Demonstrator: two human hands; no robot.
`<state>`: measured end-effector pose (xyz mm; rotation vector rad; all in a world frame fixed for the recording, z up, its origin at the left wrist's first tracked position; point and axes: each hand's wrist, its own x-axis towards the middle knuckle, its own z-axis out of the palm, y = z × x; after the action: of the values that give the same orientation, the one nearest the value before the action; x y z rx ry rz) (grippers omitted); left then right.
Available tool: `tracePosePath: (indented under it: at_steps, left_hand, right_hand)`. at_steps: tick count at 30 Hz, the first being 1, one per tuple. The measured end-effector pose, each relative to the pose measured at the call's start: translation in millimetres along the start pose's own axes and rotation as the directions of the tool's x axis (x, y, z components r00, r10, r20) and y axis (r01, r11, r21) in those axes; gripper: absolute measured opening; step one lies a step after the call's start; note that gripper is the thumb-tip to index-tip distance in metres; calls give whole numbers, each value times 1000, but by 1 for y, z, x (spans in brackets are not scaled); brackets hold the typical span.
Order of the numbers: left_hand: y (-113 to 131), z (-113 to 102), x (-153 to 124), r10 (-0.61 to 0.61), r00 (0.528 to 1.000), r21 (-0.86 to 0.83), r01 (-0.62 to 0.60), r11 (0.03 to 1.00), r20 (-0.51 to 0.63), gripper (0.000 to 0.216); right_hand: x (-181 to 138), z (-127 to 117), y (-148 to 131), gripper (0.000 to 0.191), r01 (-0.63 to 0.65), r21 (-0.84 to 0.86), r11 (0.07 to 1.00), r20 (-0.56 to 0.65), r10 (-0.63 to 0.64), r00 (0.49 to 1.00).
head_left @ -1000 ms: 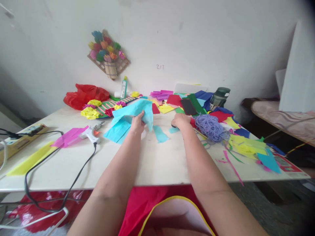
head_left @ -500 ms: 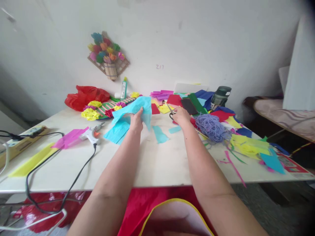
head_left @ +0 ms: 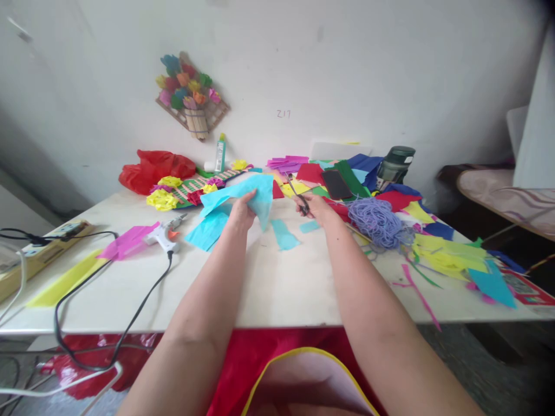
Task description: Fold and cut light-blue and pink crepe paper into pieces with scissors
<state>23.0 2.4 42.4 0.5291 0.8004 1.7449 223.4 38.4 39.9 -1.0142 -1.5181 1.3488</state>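
Observation:
My left hand (head_left: pixel 241 214) is closed on a crumpled sheet of light blue tissue paper (head_left: pixel 243 195), held a little above the white table (head_left: pixel 277 283). My right hand (head_left: pixel 318 208) grips a pair of scissors (head_left: pixel 295 193) whose blades point up and left toward the blue sheet. Two cut blue strips (head_left: pixel 284 234) lie on the table between my hands. More blue paper (head_left: pixel 206 229) trails down to the left of my left hand.
A white glue gun (head_left: pixel 163 236) with a black cord lies left, beside pink paper (head_left: pixel 125 241) and a yellow strip (head_left: pixel 60 281). Purple yarn (head_left: pixel 376 220), coloured paper sheets, a phone (head_left: pixel 336 184) and a dark green flask (head_left: pixel 394 163) crowd the right. A red bag (head_left: pixel 156 167) and a glue bottle (head_left: pixel 220 153) stand at the back.
My right hand has picked the scissors up off the table and raised them toward the blue sheet. My left hand keeps its hold on the paper.

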Motion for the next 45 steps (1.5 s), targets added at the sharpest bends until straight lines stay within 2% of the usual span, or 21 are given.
tracePosePath:
  at_steps: [5, 11, 14, 21, 26, 32, 37, 40, 45]
  left_hand:
    - [-7, 0, -1, -52, 995, 93, 45, 995, 83, 23]
    - [-16, 0, -9, -40, 980, 215, -3, 977, 195, 26]
    - [-13, -2, -9, -41, 986, 218, 5, 976, 162, 26]
    - [5, -19, 4, -5, 1000, 51, 6, 999, -1, 10]
    - [5, -27, 4, 3, 1000, 87, -5, 996, 23, 7]
    - [6, -32, 2, -36, 998, 105, 31, 994, 44, 23]
    - [8, -40, 8, -23, 997, 81, 16, 997, 80, 22]
    - [8, -43, 10, -35, 996, 68, 30, 997, 78, 19]
    - [8, -44, 10, -43, 996, 44, 39, 998, 84, 11]
  right_hand:
    - [4, 30, 2, 43, 77, 160, 984, -126, -57, 990]
    - [-2, 55, -7, 44, 91, 177, 980, -179, -59, 982]
    - [-4, 56, -11, 43, 83, 144, 986, -201, -53, 978]
    - [-3, 52, -9, 40, 91, 125, 988, -166, -70, 984]
    - [-3, 51, -5, 37, 81, 97, 992, -151, -66, 986]
    - [-2, 37, 3, 31, 11, 1, 1000, 13, -11, 1000]
    - [-5, 13, 5, 20, 25, -55, 998, 153, -17, 988]
    - [-5, 0, 4, 23, 46, -50, 998, 244, -33, 969]
    - [-3, -21, -1, 29, 10, -98, 995, 406, 31, 913]
